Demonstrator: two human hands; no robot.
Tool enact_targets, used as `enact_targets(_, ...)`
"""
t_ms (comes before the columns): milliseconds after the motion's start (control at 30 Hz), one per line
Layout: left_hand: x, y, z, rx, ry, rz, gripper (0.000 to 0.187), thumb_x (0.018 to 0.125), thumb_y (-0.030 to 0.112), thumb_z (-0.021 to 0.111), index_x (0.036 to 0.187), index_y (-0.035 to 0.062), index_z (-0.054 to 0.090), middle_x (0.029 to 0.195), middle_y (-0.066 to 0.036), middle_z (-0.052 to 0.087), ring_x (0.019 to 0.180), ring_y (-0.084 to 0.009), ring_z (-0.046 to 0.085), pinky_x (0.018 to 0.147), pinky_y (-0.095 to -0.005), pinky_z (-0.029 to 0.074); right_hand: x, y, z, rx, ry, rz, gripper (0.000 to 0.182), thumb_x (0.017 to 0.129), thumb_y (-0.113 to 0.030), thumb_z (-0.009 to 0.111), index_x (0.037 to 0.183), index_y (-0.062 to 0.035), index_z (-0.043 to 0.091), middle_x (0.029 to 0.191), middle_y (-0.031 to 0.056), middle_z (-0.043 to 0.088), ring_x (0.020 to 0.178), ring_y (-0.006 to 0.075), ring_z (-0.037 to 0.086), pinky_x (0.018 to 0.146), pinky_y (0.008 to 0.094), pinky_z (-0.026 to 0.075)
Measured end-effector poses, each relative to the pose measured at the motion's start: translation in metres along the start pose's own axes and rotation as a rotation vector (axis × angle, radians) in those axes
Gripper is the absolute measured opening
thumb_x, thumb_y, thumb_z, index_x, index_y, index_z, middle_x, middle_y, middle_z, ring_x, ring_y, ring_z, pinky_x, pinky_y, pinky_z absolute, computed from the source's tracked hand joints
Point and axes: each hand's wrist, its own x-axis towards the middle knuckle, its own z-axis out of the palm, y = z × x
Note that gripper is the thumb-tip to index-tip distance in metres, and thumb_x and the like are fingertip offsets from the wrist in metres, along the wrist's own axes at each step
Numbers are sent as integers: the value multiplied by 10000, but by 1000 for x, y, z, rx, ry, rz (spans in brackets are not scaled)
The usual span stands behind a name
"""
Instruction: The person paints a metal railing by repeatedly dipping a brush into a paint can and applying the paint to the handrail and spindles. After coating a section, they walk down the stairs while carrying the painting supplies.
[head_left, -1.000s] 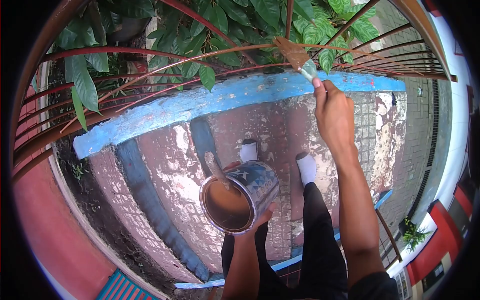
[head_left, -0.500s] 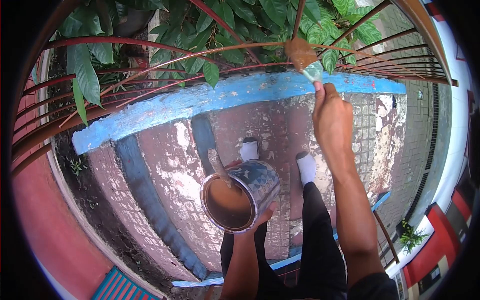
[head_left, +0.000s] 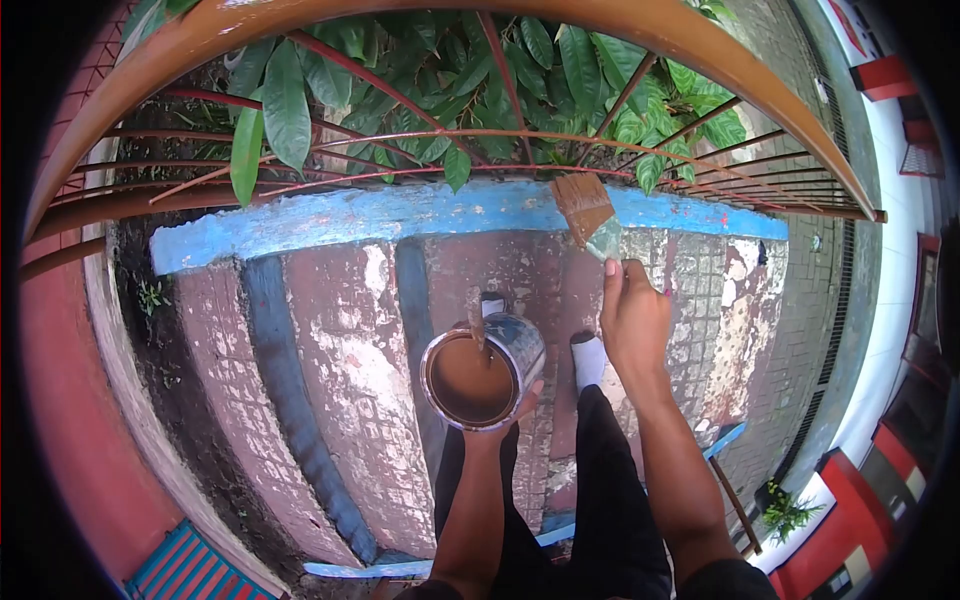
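My right hand (head_left: 637, 325) is closed on the pale green handle of a paintbrush (head_left: 586, 212). The brush head is coated in brown paint and points up and left, over the blue ledge (head_left: 400, 212). My left hand (head_left: 528, 400), mostly hidden, holds a paint can (head_left: 518, 346) tilted so that its mouth faces me. Brown paint (head_left: 468, 382) shows inside, and a stick (head_left: 478, 318) stands in the can, leaning on the rim. Beyond the ledge runs a metal railing (head_left: 440, 133) of thin red and brown bars.
A thick brown rail (head_left: 420, 10) arches across the top. Green leaves (head_left: 560, 70) push through the bars. My feet in socks (head_left: 588, 360) stand on worn, patchy steps (head_left: 350, 340). A teal slatted bench (head_left: 190, 565) is at lower left, a potted plant (head_left: 787, 512) at lower right.
My right hand and the brush have moved down and left, away from the railing bars. The view has shifted, bringing the thick rail into sight across the top. The can looks slightly smaller.
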Motion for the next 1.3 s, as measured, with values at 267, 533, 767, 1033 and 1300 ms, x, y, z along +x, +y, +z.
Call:
enact_targets(267, -7, -8, -5, 28, 38, 70, 1099, 767, 155, 950, 1639, 15, 297, 1543, -133, 493, 1425, -276, 524, 1196, -433, 457, 45, -35, 25, 478, -193, 201, 395, 1159, -350, 583, 997, 10, 595, 657, 65, 625, 506, 131, 596, 466, 322, 462)
enact_targets(533, -9, -7, -17, 1, 71, 62, 1093, 775, 193, 949, 1632, 3, 298, 1527, -139, 500, 1415, -271, 525, 1191, -427, 463, 63, -59, 50, 733, -181, 340, 331, 1167, -294, 561, 1052, 17, 571, 653, 77, 648, 485, 151, 602, 447, 344, 476)
enact_targets(767, -4, -11, -22, -75, 146, 93, 939, 808, 329, 945, 1588, 83, 485, 1479, -82, 653, 1411, -267, 590, 1229, -473, 419, 33, -88, 65, 509, -197, 168, 341, 1165, -313, 563, 995, -20, 596, 609, 74, 629, 485, 166, 611, 455, 328, 441)
enact_targets(1033, -4, -10, -24, -222, 120, 66, 1119, 762, 231, 954, 1640, 14, 296, 1521, -129, 517, 1419, -280, 525, 1222, -437, 412, 54, -72, 32, 765, -134, 293, 309, 1145, -310, 621, 1002, -37, 604, 631, 2, 557, 479, 72, 469, 425, 291, 342)
enact_targets(1300, 10, -3, -28, -59, 117, 182, 1143, 773, 338, 949, 1641, 10, 281, 1526, -143, 506, 1413, -270, 530, 1220, -439, 415, 54, -71, 30, 807, -112, 297, 334, 1138, -360, 643, 1021, -48, 616, 669, -30, 470, 497, 50, 364, 436, 245, 261)
